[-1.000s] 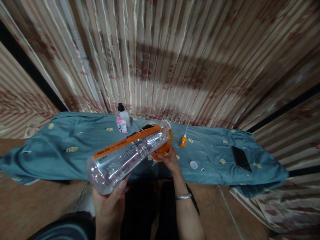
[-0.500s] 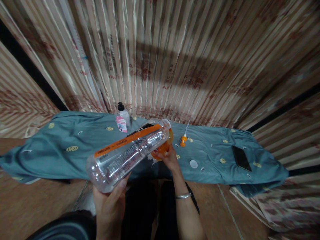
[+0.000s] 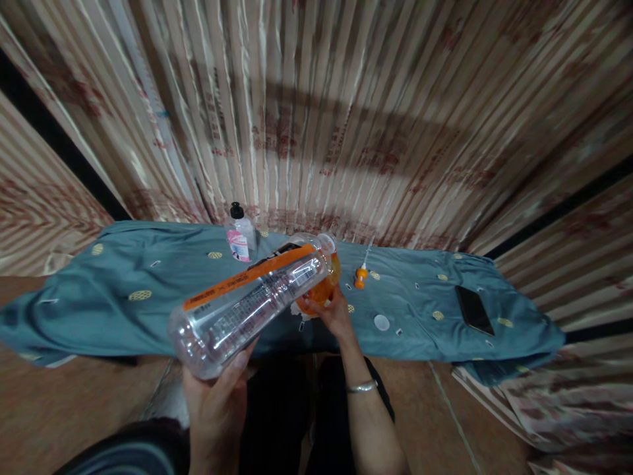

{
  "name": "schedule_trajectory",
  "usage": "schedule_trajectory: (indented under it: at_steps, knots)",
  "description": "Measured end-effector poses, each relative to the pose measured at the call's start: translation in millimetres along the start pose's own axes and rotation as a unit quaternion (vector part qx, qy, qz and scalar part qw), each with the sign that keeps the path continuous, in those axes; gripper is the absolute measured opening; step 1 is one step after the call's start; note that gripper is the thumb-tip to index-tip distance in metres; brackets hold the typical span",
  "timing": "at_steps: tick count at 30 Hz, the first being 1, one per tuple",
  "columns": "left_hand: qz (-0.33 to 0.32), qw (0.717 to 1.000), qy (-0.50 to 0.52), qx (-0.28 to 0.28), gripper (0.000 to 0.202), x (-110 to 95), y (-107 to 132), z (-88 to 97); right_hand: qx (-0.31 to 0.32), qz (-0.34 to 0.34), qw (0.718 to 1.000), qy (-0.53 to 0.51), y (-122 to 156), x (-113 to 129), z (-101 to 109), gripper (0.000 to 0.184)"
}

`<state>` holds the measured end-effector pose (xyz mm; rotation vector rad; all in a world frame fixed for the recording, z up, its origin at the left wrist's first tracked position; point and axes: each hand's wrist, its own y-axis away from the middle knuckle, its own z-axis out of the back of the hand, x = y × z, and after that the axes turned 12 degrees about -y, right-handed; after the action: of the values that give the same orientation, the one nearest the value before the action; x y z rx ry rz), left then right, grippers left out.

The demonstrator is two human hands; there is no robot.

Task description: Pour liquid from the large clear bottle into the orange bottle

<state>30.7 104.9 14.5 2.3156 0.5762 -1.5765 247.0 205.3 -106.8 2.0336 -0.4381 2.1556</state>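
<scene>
My left hand [image 3: 217, 389] is closed around the lower part of a large clear plastic bottle [image 3: 252, 303] with an orange and black label. The bottle lies tilted, its neck end higher and to the right. Under that neck stands an orange bottle [image 3: 321, 290], and my right hand [image 3: 333, 313] grips it low on its side. The large bottle hides much of the orange one, so I cannot tell whether their mouths touch. Right of them lies an orange pump top [image 3: 361, 277] with a pale tube. A round white cap [image 3: 381, 322] rests nearer to me.
A blue-green cloth [image 3: 173, 323] covers the long, narrow table. At its back left stands a clear bottle with a black cap and pink label [image 3: 240, 237]. A dark phone [image 3: 475, 310] lies at the right. Behind the table hangs a pleated curtain [image 3: 316, 132].
The view has shifted very slightly. Both hands keep their holds, and the large bottle stays tilted over the orange bottle much as before.
</scene>
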Motion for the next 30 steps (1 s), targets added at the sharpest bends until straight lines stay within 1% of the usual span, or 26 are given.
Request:
schedule_trajectory:
  at_steps: [4, 9, 13, 17, 21, 25, 28, 30]
  knots:
    - [-0.005, 1.000, 0.000, 0.002, 0.100, 2.8, -0.5, 1.0, 0.010, -0.001, 1.000, -0.002, 2.3, 5.1, -0.9, 0.076]
    - [0.018, 1.000, -0.004, 0.013, 0.106, 5.3, 0.2, 3.5, -0.010, 0.009, 1.000, -0.028, 7.1, 13.1, -6.8, 0.079]
    - [0.028, 1.000, -0.006, 0.009, 0.108, 8.5, -3.2, 7.8, 0.000, 0.005, 1.000, -0.031, 8.6, 15.2, -7.2, 0.076]
    - [0.024, 0.999, -0.004, 0.023, 0.117, 12.9, -9.2, 13.2, 0.010, 0.009, 0.999, -0.040, 7.6, 13.3, -5.5, 0.075]
    - [0.021, 0.999, -0.001, 0.026, 0.117, 15.6, -10.1, 15.8, 0.010, 0.016, 0.999, -0.045, 6.6, 11.8, -4.8, 0.073]
    - [0.022, 0.999, -0.007, 0.030, 0.117, 17.4, -11.6, 17.7, -0.005, 0.010, 1.000, -0.024, 6.9, 14.3, -4.2, 0.071]
    - [0.024, 0.999, -0.010, 0.038, 0.120, 17.4, -12.8, 17.7, -0.010, 0.006, 1.000, -0.016, 7.1, 16.8, -3.8, 0.070]
    - [0.026, 0.999, -0.008, 0.029, 0.123, 16.3, -11.0, 15.5, -0.012, 0.009, 1.000, -0.018, 6.9, 17.4, -3.7, 0.072]
